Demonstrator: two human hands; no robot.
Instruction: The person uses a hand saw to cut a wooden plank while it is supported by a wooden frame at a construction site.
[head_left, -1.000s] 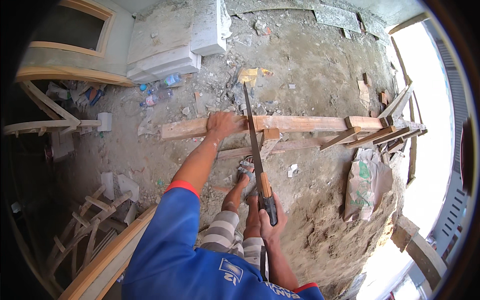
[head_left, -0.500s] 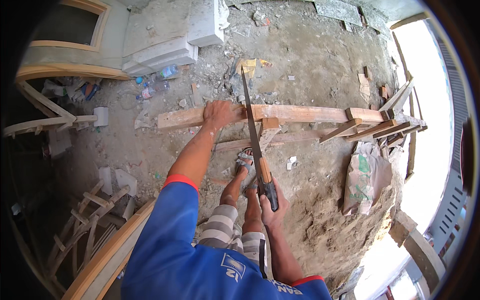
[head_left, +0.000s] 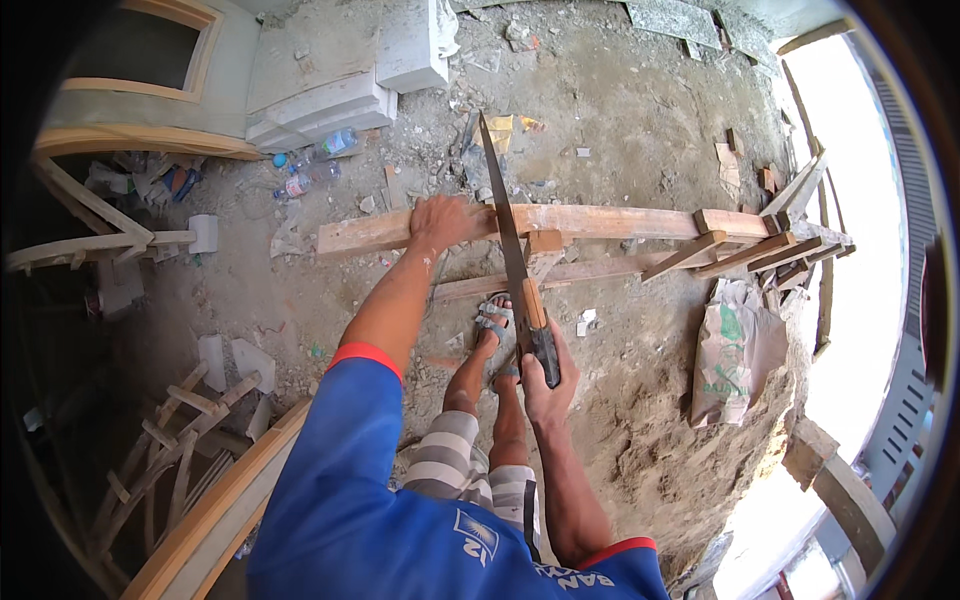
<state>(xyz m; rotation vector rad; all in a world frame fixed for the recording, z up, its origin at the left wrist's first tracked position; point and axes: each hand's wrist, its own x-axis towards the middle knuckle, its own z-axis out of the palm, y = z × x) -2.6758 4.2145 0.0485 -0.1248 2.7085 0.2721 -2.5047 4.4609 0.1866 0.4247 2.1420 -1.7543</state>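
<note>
My right hand (head_left: 548, 385) is wrapped round the black and wooden handle of a handsaw (head_left: 511, 240). Its long dark blade crosses the top of a wooden beam (head_left: 610, 221) and points away from me. Just left of the blade, my left hand (head_left: 440, 222) grips the beam from above, fingers over its far side. The beam lies sideways over a wooden support (head_left: 543, 255), its left end sticking out past my hand. Whether the teeth have cut into the wood cannot be made out.
Wooden framing (head_left: 790, 245) stands at the beam's right end. A crumpled sack (head_left: 735, 350) lies below it. Plastic bottles (head_left: 310, 178) and rubble litter the ground to the far left, near white blocks (head_left: 320, 110). A wooden ladder-like frame (head_left: 190, 430) is at lower left.
The saw and my right hand have slid forward, away from me, along the stroke. My left hand stays on the beam, its position nearly the same.
</note>
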